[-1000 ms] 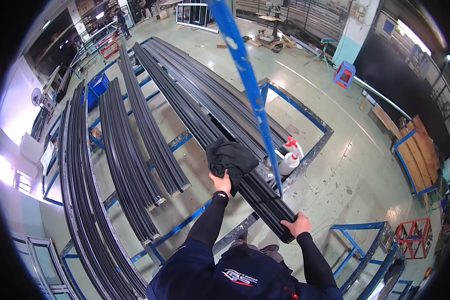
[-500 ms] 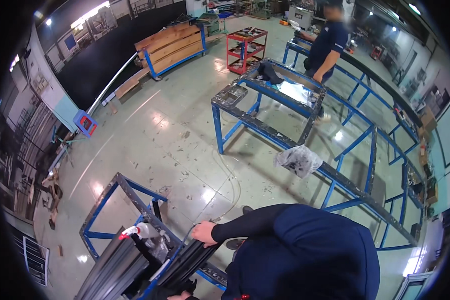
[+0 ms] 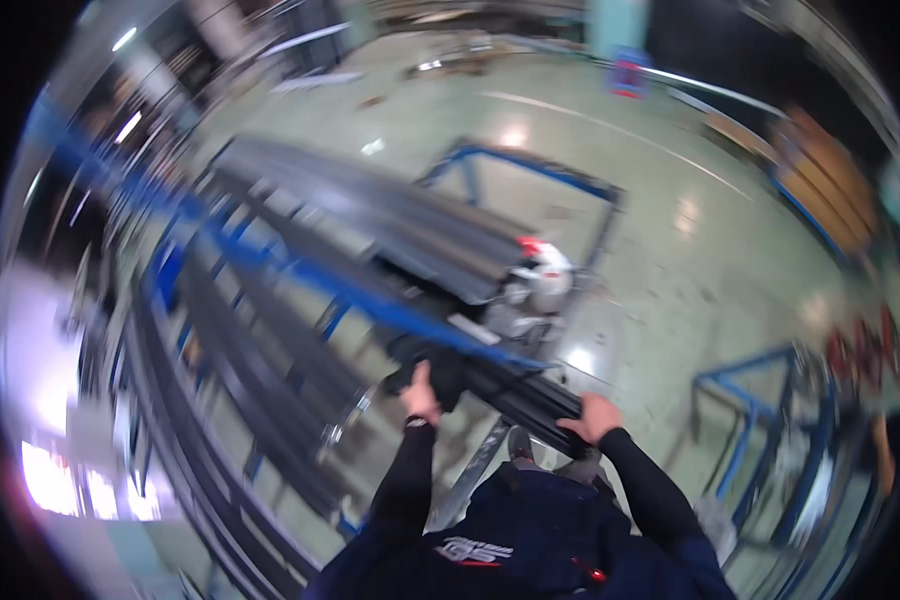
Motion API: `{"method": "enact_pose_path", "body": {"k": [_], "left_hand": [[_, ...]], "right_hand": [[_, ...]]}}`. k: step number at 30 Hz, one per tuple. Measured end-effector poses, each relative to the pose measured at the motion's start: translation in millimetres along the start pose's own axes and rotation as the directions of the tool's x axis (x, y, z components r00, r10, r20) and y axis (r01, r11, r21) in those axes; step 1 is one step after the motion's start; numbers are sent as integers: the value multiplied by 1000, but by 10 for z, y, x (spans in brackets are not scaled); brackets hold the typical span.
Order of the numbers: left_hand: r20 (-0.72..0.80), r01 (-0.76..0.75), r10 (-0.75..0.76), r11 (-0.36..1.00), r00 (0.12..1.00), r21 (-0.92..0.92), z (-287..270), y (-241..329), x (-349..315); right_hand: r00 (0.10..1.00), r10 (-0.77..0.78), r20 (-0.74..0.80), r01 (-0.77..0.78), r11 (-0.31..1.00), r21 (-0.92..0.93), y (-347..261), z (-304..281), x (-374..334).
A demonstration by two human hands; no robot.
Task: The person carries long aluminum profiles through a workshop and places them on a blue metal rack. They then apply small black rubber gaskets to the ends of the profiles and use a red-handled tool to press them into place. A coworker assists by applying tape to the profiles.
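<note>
Left hand (image 3: 422, 398) clutches a bunched black cloth (image 3: 450, 375), thumb up along it, the other fingers mostly hidden. The cloth lies against a bundle of long black bars (image 3: 532, 402), and the right hand (image 3: 598, 415) grasps that bundle at its near end, close in front of the person's body. Blur hides how firmly the cloth is pressed.

The bundle rests on an open-framed blue worktop (image 3: 545, 163), running away toward the upper left. Just beyond it lie wide grey bars (image 3: 370, 205), and to the left more dark bars (image 3: 175, 420) stretch in separate rows. A blue pole (image 3: 315, 277) slants across the view above the bundle, its lower end near the right hand. Past that end stands a white spray bottle (image 3: 550, 282) with a red head.

Farther off, a blue and red stool (image 3: 627, 75) sits on the floor (image 3: 670, 290). To the right are a wooden rack (image 3: 825, 185), a second blue frame (image 3: 740, 375) and another person's bare arm (image 3: 883, 455).
</note>
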State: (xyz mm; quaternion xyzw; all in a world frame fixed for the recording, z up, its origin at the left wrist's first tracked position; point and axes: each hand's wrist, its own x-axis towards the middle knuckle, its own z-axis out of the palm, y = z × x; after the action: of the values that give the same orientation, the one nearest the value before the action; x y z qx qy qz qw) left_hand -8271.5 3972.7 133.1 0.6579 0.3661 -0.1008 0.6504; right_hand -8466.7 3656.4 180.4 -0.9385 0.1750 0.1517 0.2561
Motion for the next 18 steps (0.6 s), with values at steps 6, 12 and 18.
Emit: {"method": "enact_pose_path", "body": {"k": [6,12,18], "left_hand": [[187,99,-25,913,982,-395,-203,-286,-510],[196,145,-52,858,979,-492,-88,-750,-645],[155,121,-55,882,986,-455,-12,-781,-883]], "right_hand": [[999,-49,7,49,992,-119,-149,28,18],[995,-103,-7,102,990,-94,35,50,99],[985,-173,-1,172,980,-98,0,-51,7]]}}
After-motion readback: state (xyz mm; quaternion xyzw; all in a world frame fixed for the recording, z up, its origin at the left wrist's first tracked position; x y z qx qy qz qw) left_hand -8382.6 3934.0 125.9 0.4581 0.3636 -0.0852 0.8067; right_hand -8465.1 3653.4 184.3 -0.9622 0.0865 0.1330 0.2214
